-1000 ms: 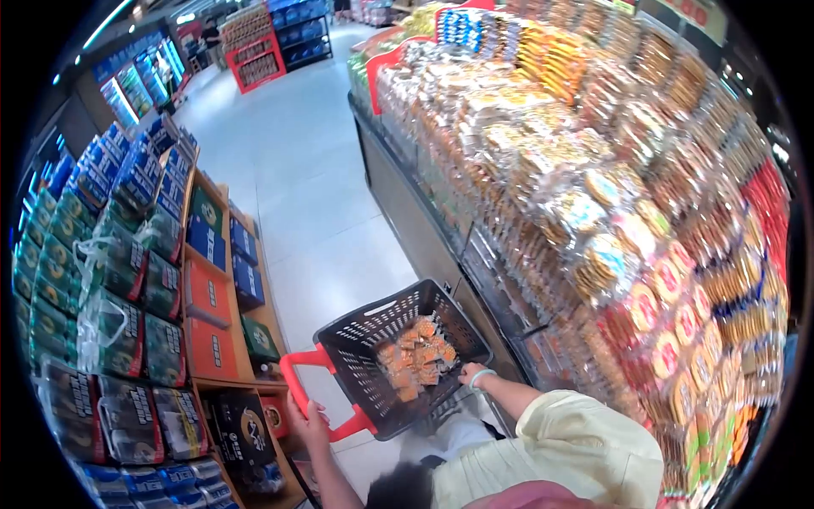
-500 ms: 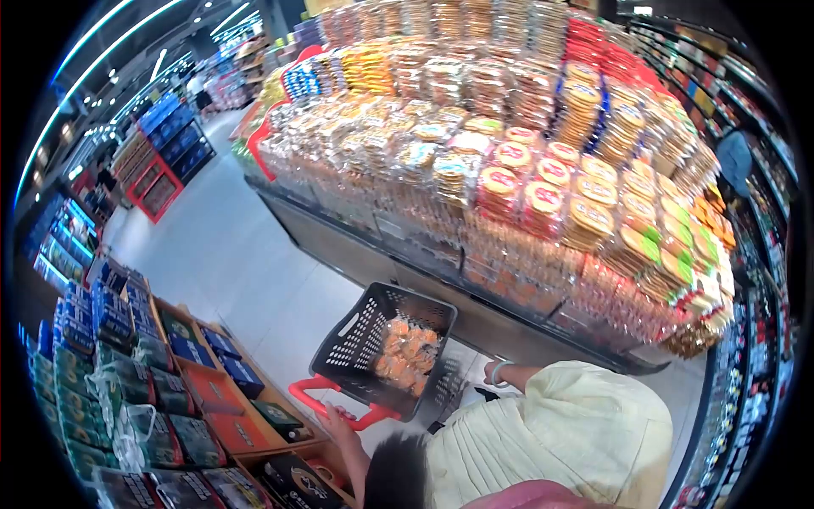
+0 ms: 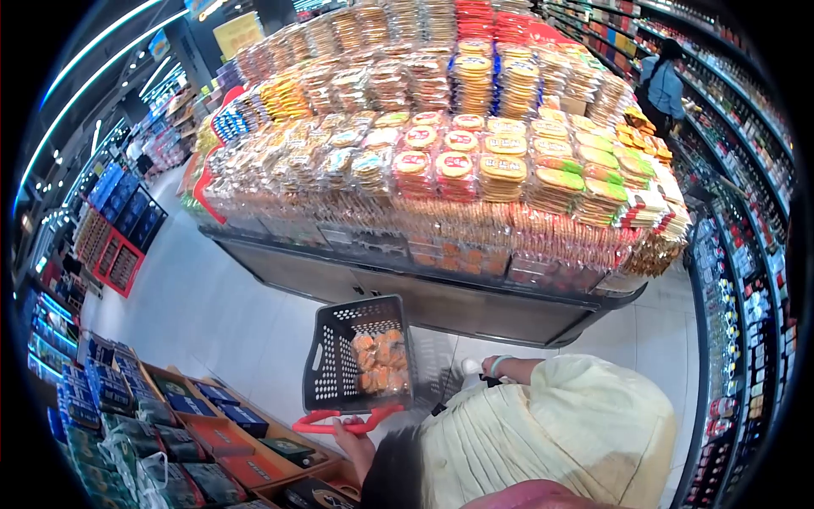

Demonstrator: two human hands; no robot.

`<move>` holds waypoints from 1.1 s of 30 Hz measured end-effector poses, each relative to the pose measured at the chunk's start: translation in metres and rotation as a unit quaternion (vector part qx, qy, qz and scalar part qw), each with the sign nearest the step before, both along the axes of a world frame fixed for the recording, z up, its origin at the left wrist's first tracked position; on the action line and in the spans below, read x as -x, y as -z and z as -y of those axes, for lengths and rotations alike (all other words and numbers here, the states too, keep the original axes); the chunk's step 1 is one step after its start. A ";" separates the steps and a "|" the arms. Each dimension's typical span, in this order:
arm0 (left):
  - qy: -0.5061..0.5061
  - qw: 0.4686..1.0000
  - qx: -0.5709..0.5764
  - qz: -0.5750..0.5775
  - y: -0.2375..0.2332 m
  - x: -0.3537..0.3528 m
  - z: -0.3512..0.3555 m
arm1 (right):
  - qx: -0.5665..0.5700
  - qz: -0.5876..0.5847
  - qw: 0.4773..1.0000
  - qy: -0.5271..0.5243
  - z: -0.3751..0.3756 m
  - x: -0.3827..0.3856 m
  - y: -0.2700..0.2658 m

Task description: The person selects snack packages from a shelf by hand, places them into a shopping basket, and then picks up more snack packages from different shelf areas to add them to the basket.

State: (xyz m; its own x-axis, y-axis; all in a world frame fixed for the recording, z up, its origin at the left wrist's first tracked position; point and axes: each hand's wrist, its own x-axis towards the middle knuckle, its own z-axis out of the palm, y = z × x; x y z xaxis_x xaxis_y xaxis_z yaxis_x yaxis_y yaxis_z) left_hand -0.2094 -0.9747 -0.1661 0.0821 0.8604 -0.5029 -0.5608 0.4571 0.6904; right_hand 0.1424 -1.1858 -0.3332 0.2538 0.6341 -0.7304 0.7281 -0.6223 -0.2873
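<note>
My left hand (image 3: 349, 433) is wrapped round the red handle (image 3: 373, 417) of a dark grey shopping basket (image 3: 320, 377) with perforated sides. Inside the basket lie several clear-wrapped orange packs of food (image 3: 381, 360). My right hand (image 3: 491, 366) hangs low beside the basket, apart from it, with a pale band at the wrist. Its fingers are too small and partly hidden to judge, and I see nothing in it. My pale yellow clothing (image 3: 543, 424) fills the lower part of the view.
A long display (image 3: 475, 310) piled with bagged biscuits (image 3: 458, 165) stands ahead. At lower left are boxed and bagged goods (image 3: 220, 437). Stocked shelves (image 3: 729, 314) line the right, where another person (image 3: 666, 89) in blue stands. Pale floor (image 3: 212, 297) stretches away to the left.
My view has swung right, so the biscuit display sits further left and the person in blue shows more fully. The basket has turned more upright in view; my left hand stays on its handle.
</note>
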 end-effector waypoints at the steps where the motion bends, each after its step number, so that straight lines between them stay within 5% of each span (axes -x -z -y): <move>1: -0.007 1.000 0.011 0.016 0.008 0.002 0.002 | 0.016 0.018 1.000 0.007 0.003 -0.001 -0.014; 9: 0.003 0.994 0.089 0.063 0.051 0.012 0.029 | 0.026 0.020 0.999 0.018 0.002 -0.017 -0.037; 16: 0.189 0.981 -0.022 -0.046 0.076 0.040 0.034 | -0.005 -0.029 0.999 0.036 -0.005 -0.031 -0.045; 19: 0.354 0.892 -0.265 -0.087 0.087 0.063 0.028 | 0.012 -0.022 0.998 0.063 0.009 -0.042 -0.049; 20: 0.350 0.854 -0.298 -0.242 0.072 0.059 0.031 | 0.023 -0.011 0.997 0.076 0.013 -0.048 -0.046; 22: 0.339 0.702 -0.304 -0.548 -0.089 -0.027 0.067 | 0.031 -0.003 0.998 0.061 0.023 -0.055 -0.051; 23: 0.258 0.634 -0.463 -0.563 -0.070 -0.024 0.062 | 0.035 -0.005 0.997 0.062 0.030 -0.059 -0.054; 27: 0.378 0.764 -0.284 -0.439 -0.057 -0.078 0.070 | 0.020 0.008 0.998 0.059 0.050 -0.076 -0.059; 33: 0.433 0.795 -0.225 -0.360 -0.023 -0.159 0.082 | 0.046 -0.021 0.994 0.095 0.080 -0.091 -0.041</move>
